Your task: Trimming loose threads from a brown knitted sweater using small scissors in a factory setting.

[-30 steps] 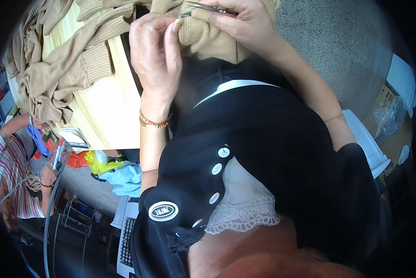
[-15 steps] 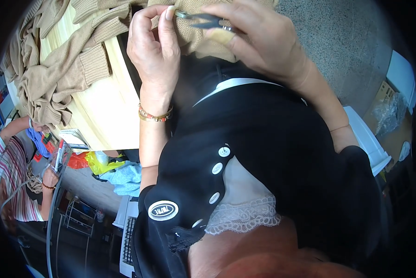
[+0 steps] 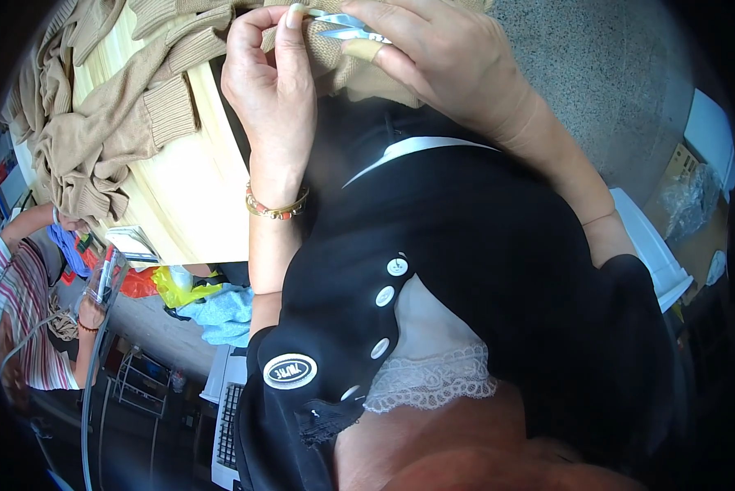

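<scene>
The knit garment (image 3: 372, 84) in front of me is tan, with a fine, close stitch and soft folds; part of it runs out at the upper edge. It lies beneath and between my two hands, over my lap at the corner of the bench (image 3: 191, 209). My left hand (image 3: 269, 94) has thumb and forefinger brought together at the tips, right beside the knit; a small pale greenish bit shows there, but I cannot tell what it is or whether I am pinching it. My right hand (image 3: 466, 69) grasps a pair of metal snips (image 3: 353, 33), the bright blades parted and pointing towards my left fingertips. A yellowish band (image 3: 362, 51) wraps my right thumb. As for writing, the oval black-and-white badge (image 3: 290, 371) on my black top (image 3: 482, 221) bears light lettering, and I make out no label on the garment. More tan knitwear (image 3: 110, 123) is heaped on the bench to my left, one wide ribbed cuff (image 3: 171, 110) near the edge, apart from my hands.
</scene>
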Motion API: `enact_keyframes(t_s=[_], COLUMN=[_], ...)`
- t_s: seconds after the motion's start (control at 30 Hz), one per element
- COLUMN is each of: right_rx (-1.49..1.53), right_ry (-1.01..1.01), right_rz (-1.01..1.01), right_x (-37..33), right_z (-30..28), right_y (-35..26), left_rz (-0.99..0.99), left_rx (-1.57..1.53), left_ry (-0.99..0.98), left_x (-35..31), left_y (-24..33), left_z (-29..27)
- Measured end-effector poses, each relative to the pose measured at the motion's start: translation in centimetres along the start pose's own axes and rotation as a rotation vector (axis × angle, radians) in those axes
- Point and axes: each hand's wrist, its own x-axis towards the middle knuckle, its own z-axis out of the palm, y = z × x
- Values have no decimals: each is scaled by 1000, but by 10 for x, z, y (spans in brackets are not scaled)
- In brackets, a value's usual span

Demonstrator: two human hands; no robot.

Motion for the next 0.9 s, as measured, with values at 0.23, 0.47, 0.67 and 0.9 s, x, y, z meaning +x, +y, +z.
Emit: enact_keyframes(t_s=[0.23, 0.47, 0.67, 0.9], right_rx=[-86, -153, -120, 179], right_ry=[-126, -24, -64, -15], right_rz=[56, -75, -29, 143], right_x=[7, 5, 5, 3], right_z=[-10, -4, -6, 1], right_y=[-4, -2, -4, -6], left_rz=[66, 45, 64, 80], left_rx=[78, 70, -4, -6], left_ry=[3, 4, 4, -21], left_x=[1, 4, 4, 5], left_y=[7, 8, 9, 9], left_z=[6, 5, 8, 8])
